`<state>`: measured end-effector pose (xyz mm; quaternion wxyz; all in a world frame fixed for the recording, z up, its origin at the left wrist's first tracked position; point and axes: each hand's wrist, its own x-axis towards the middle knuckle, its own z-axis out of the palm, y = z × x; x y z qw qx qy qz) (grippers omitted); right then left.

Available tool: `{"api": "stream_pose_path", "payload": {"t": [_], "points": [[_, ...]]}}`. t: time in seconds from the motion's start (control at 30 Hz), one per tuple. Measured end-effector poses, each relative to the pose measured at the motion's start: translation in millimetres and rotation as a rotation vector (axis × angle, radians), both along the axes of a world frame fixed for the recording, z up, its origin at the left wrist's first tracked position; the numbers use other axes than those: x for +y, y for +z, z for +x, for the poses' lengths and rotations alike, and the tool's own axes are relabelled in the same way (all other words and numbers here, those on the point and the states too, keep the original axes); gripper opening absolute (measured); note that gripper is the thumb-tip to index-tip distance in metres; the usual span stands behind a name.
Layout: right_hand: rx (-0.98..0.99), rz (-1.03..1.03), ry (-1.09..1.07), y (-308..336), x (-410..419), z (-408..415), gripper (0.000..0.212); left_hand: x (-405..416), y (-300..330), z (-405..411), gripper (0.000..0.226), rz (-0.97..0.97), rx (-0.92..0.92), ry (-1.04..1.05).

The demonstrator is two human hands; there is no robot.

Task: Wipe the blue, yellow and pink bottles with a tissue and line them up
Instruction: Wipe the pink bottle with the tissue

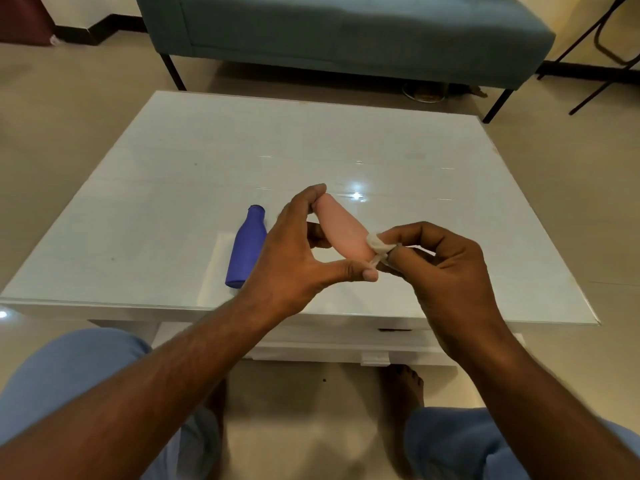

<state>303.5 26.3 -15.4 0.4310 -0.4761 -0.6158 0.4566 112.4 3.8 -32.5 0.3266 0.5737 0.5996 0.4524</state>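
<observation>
Wiping is under way: pink bottle (pixel 341 230) is pinched end to end by left hand (pixel 294 258), tissue (pixel 377 247) is pinched and rubbed on by right hand (pixel 446 268). Next, it should be laid beside blue bottle (pixel 246 247).

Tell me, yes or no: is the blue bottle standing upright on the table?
No, the blue bottle lies on its side on the white table, left of the hands.

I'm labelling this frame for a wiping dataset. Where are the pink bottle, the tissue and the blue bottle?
Pink bottle (pixel 343 230): head view, middle of its body, between the hands.
Tissue (pixel 375 243): head view, the wad against the pink bottle's near end.
Blue bottle (pixel 246 251): head view, mid-body, lying on the table.
</observation>
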Motion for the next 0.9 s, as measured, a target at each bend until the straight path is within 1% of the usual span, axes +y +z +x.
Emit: {"api": "stream_pose_path", "payload": {"t": [0.17,0.37,0.53,0.6,0.73,0.83,0.9], "points": [[0.138,-0.09,-0.081,4,5,3,0.013,-2,-1,6,0.106,-0.028,-0.154,-0.109],[0.145,-0.13,-0.05,4,6,1,0.018,-1,5,2,0.105,-0.048,-0.237,-0.052],[0.143,-0.17,-0.008,4,6,-1,0.023,1,7,-4,0.102,-0.079,-0.202,0.022],[0.149,-0.182,0.006,4,6,-2,0.019,1,7,-4,0.097,-0.085,-0.189,0.032],[0.251,-0.216,0.0,8,8,-1,0.013,3,7,-10,0.078,-0.097,-0.228,0.02],[0.32,-0.257,-0.056,9,10,-2,0.015,5,7,-14,0.059,-0.094,-0.3,0.004],[0.337,-0.271,-0.102,8,12,-1,0.017,6,8,-17,0.045,-0.073,-0.286,-0.01]]}}
